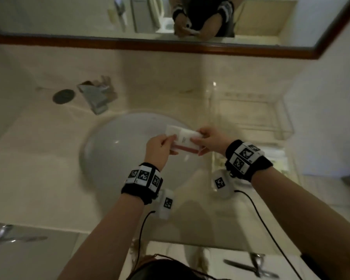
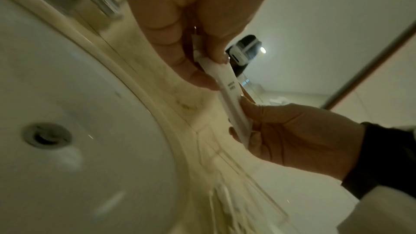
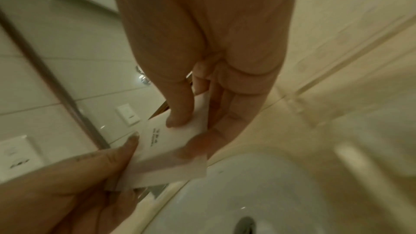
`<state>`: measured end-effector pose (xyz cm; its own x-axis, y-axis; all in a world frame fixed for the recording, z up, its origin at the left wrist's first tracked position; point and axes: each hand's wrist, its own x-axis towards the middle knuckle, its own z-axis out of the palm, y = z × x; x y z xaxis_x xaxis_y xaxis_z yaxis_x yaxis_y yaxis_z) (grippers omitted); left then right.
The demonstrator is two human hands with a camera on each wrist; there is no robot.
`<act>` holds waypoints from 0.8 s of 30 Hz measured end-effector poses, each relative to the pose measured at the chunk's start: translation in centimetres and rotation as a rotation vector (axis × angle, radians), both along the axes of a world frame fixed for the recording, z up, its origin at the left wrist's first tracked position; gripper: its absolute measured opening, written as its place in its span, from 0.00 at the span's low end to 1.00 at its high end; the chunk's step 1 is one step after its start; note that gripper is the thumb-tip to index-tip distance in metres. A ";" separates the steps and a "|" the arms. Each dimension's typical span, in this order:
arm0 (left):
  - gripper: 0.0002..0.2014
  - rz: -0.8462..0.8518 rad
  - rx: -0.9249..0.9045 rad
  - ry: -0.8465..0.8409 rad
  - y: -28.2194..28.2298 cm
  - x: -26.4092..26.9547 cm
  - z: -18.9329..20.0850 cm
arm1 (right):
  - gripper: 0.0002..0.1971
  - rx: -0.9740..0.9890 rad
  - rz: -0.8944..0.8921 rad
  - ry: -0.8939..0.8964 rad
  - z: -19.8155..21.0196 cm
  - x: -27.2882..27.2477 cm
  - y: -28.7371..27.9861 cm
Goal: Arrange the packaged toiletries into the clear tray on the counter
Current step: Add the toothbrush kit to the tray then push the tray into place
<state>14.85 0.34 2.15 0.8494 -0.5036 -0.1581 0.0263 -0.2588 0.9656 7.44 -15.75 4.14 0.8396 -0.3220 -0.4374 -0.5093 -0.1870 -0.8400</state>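
Observation:
Both hands hold white toiletry packets (image 1: pixel 185 138) above the right side of the sink basin (image 1: pixel 117 150). My left hand (image 1: pixel 160 147) pinches their left end, thumb on top. My right hand (image 1: pixel 208 139) grips their right end between thumb and fingers. The top packet bears small dark print, and a reddish strip shows along the lower edge. In the left wrist view the packets (image 2: pixel 231 93) appear edge-on; in the right wrist view the printed packet (image 3: pixel 173 136) lies over another white one. The clear tray (image 1: pixel 249 128) stands on the counter just right of the hands.
A chrome tap (image 1: pixel 96 96) and a round drain knob (image 1: pixel 63 96) sit behind the basin at the left. A wood-framed mirror (image 1: pixel 170 45) runs along the back wall. The basin drain (image 2: pixel 46 137) lies below the hands. Metal handles show at the front edge.

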 end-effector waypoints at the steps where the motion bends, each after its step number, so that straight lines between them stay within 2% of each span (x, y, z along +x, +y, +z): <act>1: 0.11 -0.036 0.011 0.003 -1.6 -1.5 -0.1 | 0.06 -0.013 -0.021 0.012 0.1 -1.9 -1.5; 5: 0.14 -0.190 0.122 -0.065 -7.5 -6.3 -0.7 | 0.07 -0.143 -0.113 0.059 0.0 -8.5 -7.0; 7: 0.15 -0.354 0.275 -0.143 -9.6 -8.1 -1.3 | 0.08 -0.204 -0.160 0.080 -0.5 -11.3 -9.5; 8: 0.20 -0.454 0.346 -0.189 -10.4 -8.7 -1.6 | 0.08 -0.237 -0.174 0.096 -0.7 -12.5 -10.8; 10: 0.31 -0.673 0.521 -0.356 -11.9 -9.9 -2.4 | 0.11 -0.304 -0.199 0.153 -1.3 -15.0 -13.2; 13: 0.38 -0.840 0.742 -0.631 -12.4 -10.5 -3.2 | 0.14 -0.347 -0.221 0.227 -2.2 -17.6 -15.1; 16: 0.40 -0.885 0.795 -0.699 -12.4 -10.4 -3.7 | 0.14 -0.340 -0.212 0.258 -3.3 -19.1 -15.8; 20: 0.39 -0.836 0.764 -0.674 -12.1 -10.1 -3.9 | 0.14 -0.322 -0.212 0.238 -4.3 -19.3 -16.1; 22: 0.36 -0.803 0.689 -0.712 -11.9 -10.3 -4.0 | 0.14 -0.305 -0.234 0.225 -4.4 -19.2 -16.2; 24: 0.28 -0.794 0.643 -0.747 -12.0 -10.6 -4.1 | 0.15 -0.294 -0.239 0.212 -4.3 -19.0 -16.3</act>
